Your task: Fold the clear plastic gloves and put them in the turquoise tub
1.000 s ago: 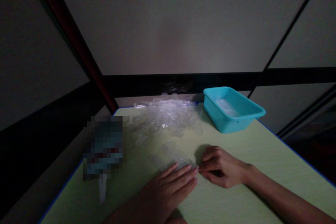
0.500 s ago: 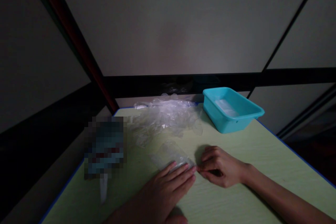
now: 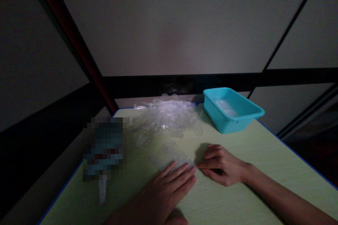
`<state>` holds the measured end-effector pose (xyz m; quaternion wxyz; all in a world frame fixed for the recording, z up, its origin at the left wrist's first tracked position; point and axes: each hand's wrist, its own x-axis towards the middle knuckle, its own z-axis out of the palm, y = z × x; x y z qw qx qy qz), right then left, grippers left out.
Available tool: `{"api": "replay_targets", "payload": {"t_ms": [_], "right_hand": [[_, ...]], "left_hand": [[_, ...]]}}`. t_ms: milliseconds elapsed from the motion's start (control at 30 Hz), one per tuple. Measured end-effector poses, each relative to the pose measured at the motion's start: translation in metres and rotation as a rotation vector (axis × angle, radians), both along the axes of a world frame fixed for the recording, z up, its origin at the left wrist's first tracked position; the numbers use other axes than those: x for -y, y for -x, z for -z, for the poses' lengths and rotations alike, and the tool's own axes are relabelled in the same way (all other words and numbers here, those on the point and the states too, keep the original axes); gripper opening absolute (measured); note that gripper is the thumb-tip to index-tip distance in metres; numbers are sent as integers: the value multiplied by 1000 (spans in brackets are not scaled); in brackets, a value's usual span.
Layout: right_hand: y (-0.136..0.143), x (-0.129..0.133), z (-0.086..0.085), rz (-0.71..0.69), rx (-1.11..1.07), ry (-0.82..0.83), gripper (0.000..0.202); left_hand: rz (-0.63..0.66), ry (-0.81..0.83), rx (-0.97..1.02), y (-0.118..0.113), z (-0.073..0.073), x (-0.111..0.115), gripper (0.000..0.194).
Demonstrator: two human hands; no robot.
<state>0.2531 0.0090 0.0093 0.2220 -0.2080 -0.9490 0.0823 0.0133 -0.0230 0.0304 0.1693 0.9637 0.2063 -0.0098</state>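
Note:
A clear plastic bag (image 3: 169, 154) lies flattened on the table. My left hand (image 3: 171, 190) rests palm down over its near part, fingers stretched out and slightly spread. Close by on the right is my right hand (image 3: 219, 165), with most fingers curled in. Its index fingertip reaches the bag's right corner beside my left fingertips, the thumb just below. Whether a bit of film is caught between finger and thumb is too small to make out. Behind the flat bag spreads a crumpled heap of clear plastic bags (image 3: 169, 114).
A turquoise plastic basin (image 3: 224, 124) stands at the back right, with a whitish flat item (image 3: 226, 108) inside. At the left edge is a blurred-out object (image 3: 105, 147) with a white handle-like part (image 3: 102, 190). The pale green table (image 3: 237, 204) has blue edging and meets panels behind.
My right index finger is straighter now, and its tip stands a little ahead of the thumb. My left hand stays flat on the bag. The view has shifted slightly.

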Motion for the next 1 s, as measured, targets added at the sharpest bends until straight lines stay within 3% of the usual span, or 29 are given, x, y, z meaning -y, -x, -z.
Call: {"api": "replay_targets", "payload": {"t_ms": [533,1000], "right_hand": [[4,1,-2,13,180,-59,27],[4,2,-2,41,212,-25,24]], "left_hand": [[-1,8,-11,0,-2,0,66],[-130,-42,-12,17,13,-12,67]]}}
